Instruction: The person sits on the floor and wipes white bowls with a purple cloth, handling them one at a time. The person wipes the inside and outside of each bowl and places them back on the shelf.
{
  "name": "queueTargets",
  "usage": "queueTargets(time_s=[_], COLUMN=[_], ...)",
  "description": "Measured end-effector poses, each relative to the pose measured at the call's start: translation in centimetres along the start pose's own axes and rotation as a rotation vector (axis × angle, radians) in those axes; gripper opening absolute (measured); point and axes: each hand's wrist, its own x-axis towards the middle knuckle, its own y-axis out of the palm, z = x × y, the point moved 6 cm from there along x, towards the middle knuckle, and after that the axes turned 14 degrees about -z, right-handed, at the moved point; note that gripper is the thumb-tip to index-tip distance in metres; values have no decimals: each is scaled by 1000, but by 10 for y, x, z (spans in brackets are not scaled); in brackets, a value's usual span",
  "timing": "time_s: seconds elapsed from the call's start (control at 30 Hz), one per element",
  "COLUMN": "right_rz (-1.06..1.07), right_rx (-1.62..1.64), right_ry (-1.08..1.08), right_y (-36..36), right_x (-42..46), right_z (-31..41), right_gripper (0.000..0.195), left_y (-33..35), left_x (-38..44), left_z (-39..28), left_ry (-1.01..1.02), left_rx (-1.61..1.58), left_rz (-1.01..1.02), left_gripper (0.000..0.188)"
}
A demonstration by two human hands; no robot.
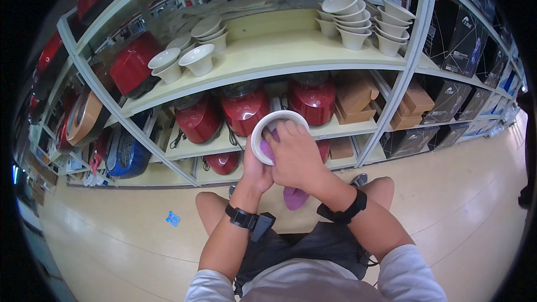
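A white bowl (258,128) is held up in front of me, its mouth tipped toward my face. My left hand (256,170) grips it from the lower left side. Fingers of my right hand (297,153) reach inside the bowl and press a purple cloth (267,151) against its inner wall. More of the purple cloth (295,198) hangs below my hands. The right fingertips are partly hidden within the bowl.
Stacked white bowls (354,25) stand on the upper shelf (268,52) at right, with more white bowls (197,59) at left. Red appliances (245,109) and cardboard boxes (354,96) fill the shelf below. A metal upright (394,92) rises at right. A blue wrapper (172,219) lies on the floor.
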Motion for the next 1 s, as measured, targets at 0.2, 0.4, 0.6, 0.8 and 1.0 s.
queueTargets(time_s=[0.2,0.4,0.6,0.8,1.0], right_rz=[-285,-559,-436,-65,119], right_rx=[-112,161,118,222,188], right_ry=[-23,525,627,394,118], right_y=[-10,-9,-11,5,18], right_x=[-20,-33,-34,-18,-37], right_z=[-10,-43,-51,-5,-5], right_gripper=[29,29,34,54,58], left_y=[0,7,14,1,-52], left_x=[5,0,-6,0,32], left_z=[-11,2,1,20,47], left_ry=[29,-56,-90,-11,-191], left_rx=[-68,-162,-154,-92,-285], left_rz=[31,79,140,21,59], left_gripper=[59,58,59,51,55])
